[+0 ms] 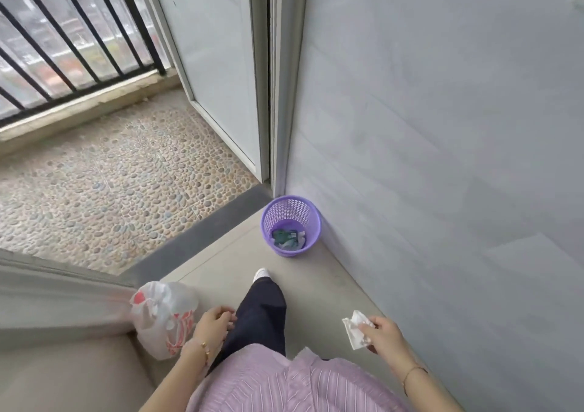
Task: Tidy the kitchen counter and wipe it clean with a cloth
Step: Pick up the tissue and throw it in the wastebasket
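I see my right hand (pixel 380 332) pinching a crumpled tissue (pixel 355 329), my left hand (pixel 215 321) with fingers loosely curled; purple bin (pixel 287 212) ahead, plastic bag (pixel 164 316) at left.

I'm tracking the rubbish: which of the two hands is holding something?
The right hand pinches a crumpled white tissue; the left hand, beside the plastic bag, is loosely curled with nothing in it.

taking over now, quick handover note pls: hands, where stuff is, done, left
Left hand: loosely curled by the leg, holds nothing.
Right hand: pinches a crumpled white wad, tissue or cloth unclear.
Purple basket: on the floor ahead by the wall, some rubbish inside.
Plastic bag: on the floor near the left hand.
Done: unknown, the counter is out of view.
Left: probably bin the wad, then wipe the counter.
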`<act>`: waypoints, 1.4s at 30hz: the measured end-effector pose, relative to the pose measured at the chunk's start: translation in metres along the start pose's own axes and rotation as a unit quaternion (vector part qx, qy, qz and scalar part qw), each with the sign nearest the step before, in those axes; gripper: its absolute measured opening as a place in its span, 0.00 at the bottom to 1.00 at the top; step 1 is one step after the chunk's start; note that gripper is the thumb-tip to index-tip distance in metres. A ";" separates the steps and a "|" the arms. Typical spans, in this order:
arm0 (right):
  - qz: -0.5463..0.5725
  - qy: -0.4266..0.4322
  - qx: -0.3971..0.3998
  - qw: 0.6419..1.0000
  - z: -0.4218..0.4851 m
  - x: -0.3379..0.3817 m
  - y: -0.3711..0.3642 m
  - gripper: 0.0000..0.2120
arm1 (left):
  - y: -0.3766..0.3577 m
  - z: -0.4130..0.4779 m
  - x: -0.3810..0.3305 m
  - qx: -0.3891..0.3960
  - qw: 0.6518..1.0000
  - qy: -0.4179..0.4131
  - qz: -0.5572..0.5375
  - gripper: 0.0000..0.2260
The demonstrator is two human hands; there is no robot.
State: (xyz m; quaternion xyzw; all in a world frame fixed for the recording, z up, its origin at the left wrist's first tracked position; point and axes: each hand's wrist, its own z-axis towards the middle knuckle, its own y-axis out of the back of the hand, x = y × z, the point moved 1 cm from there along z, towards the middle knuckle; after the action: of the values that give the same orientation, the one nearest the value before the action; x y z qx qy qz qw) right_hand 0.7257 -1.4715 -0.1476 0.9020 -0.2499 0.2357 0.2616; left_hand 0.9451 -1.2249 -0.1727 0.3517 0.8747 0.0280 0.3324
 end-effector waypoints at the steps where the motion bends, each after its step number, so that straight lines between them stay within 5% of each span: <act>1: -0.007 -0.009 -0.003 1.000 0.008 0.012 -0.004 0.06 | 0.004 0.012 -0.020 0.007 1.000 -0.004 0.008 0.09; 11: -0.044 0.025 0.043 0.998 0.104 0.168 -0.070 0.03 | 0.036 0.098 -0.067 0.043 0.994 0.061 0.079 0.11; 18: -0.050 0.001 0.063 0.997 0.224 0.212 -0.113 0.08 | 0.012 0.129 0.023 0.039 0.983 0.127 0.126 0.06; 21: -0.053 -0.040 0.065 0.996 0.286 0.203 -0.131 0.06 | -0.013 0.182 0.130 0.069 0.987 0.141 0.030 0.19; 24: -0.050 -0.069 0.052 0.995 0.339 0.188 -0.149 0.06 | -0.034 0.191 0.112 0.038 0.983 0.177 -0.013 0.28; 26: -0.029 -0.086 0.047 0.995 0.365 0.178 -0.160 0.07 | -0.040 0.180 0.076 0.101 0.971 0.218 0.003 0.23; 28: -0.008 -0.113 0.053 0.992 0.379 0.171 -0.170 0.06 | -0.045 0.168 0.078 0.043 0.962 0.264 0.053 0.12; 31: 0.005 -0.141 0.065 0.988 0.386 0.163 -0.177 0.05 | -0.050 0.149 0.048 0.046 0.968 0.215 0.122 0.12; 42: -0.089 -0.101 0.065 0.989 0.335 0.167 -0.135 0.08 | -0.044 0.146 -0.006 0.049 0.978 0.186 0.076 0.11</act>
State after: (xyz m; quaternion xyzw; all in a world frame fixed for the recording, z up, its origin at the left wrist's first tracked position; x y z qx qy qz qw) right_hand 1.0295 -1.6239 -0.3544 0.9549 -0.1782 0.1349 0.1952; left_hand 1.0102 -1.2889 -0.2955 0.4220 0.8921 0.0751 0.1433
